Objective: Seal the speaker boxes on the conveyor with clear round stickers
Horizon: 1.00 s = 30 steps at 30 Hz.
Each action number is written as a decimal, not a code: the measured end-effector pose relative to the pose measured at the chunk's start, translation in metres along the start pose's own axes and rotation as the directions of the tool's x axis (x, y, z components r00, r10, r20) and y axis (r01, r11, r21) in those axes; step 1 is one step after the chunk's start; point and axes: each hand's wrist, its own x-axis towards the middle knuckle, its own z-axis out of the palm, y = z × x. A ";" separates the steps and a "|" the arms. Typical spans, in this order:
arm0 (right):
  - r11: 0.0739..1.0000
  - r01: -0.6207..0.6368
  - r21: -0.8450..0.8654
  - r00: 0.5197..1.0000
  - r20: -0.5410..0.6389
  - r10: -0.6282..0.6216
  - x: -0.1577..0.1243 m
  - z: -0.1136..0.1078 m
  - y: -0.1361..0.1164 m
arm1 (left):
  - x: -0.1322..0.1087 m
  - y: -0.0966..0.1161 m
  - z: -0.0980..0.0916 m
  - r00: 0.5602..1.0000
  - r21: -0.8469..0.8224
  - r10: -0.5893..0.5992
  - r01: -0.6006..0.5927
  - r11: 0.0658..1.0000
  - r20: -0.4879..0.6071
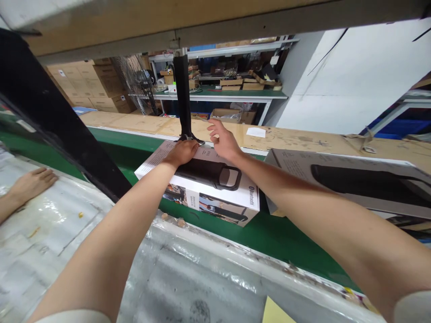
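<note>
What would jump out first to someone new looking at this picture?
The eye goes first to the left hand resting on a white Bluetooth product box on a green conveyor belt, with the right hand spread just beside it. A larger printed box lies to the right. At far left, another person's hand rests on plastic sheeting.

**Legible print: one word, "Bluetooth", on a product box (215, 190).**
The word runs in dark letters along the white side panel, near the box's right corner; the left hand (182, 152) rests at the far end of the box. Small print on the top face and on the panel beside the photos is too small to read, as are the lines on the larger box (350, 179) to the right.
</note>
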 end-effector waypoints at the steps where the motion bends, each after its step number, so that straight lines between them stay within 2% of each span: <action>1: 0.997 0.076 -0.016 0.996 0.043 -0.075 -0.005 0.000 -0.001 | 0.000 -0.001 0.000 1.000 -0.002 -0.002 0.002 1.000 -0.004; 3: 0.985 0.167 -0.047 0.979 0.128 -0.160 -0.011 0.002 0.000 | 0.000 -0.003 0.001 1.000 -0.007 -0.009 0.009 1.000 -0.009; 4: 0.985 0.160 -0.070 0.977 0.151 -0.148 -0.012 0.002 0.001 | 0.000 -0.004 0.001 1.000 -0.010 -0.011 0.010 1.000 -0.010; 9: 0.978 -0.057 -0.199 0.981 0.168 0.092 0.002 0.008 0.004 | -0.003 -0.009 -0.004 1.000 -0.025 0.015 -0.015 1.000 0.002; 13: 0.969 -0.163 -0.185 0.978 0.100 0.183 0.006 0.002 -0.002 | -0.002 -0.009 -0.010 0.997 -0.039 0.034 -0.031 0.999 0.076; 15: 0.972 -0.175 -0.155 0.984 -0.012 0.176 -0.005 -0.016 -0.007 | 0.000 -0.007 -0.012 0.990 -0.001 -0.004 0.005 1.000 0.138; 18: 0.990 -0.112 -0.089 0.970 -0.227 0.089 -0.044 -0.059 -0.016 | 0.002 -0.006 -0.016 0.978 0.043 -0.028 0.020 0.999 0.205; 19: 0.994 -0.092 -0.066 0.962 -0.265 0.071 -0.061 -0.074 -0.020 | 0.002 -0.005 -0.018 0.975 0.053 -0.027 0.016 0.998 0.222; 21: 0.998 -0.069 -0.001 0.965 -0.255 0.066 -0.096 -0.100 -0.026 | 0.000 -0.002 -0.022 0.971 0.103 -0.065 0.042 0.994 0.230; 24: 0.971 -0.164 0.173 0.976 -0.116 0.186 -0.133 -0.118 -0.034 | 0.000 0.017 -0.029 0.985 0.212 -0.141 0.116 0.970 0.104; 26: 0.916 -0.282 0.284 0.954 -0.013 0.298 -0.145 -0.118 -0.037 | 0.004 0.045 -0.030 0.991 0.189 -0.132 0.128 0.974 0.008; 28: 0.863 -0.359 0.356 0.929 0.043 0.369 -0.147 -0.115 -0.038 | 0.012 0.080 -0.025 0.996 0.083 -0.084 0.082 0.993 0.028; 30: 0.842 -0.394 0.368 0.913 0.046 0.406 -0.146 -0.111 -0.038 | 0.022 0.112 -0.017 0.990 -0.008 0.016 -0.015 1.000 0.142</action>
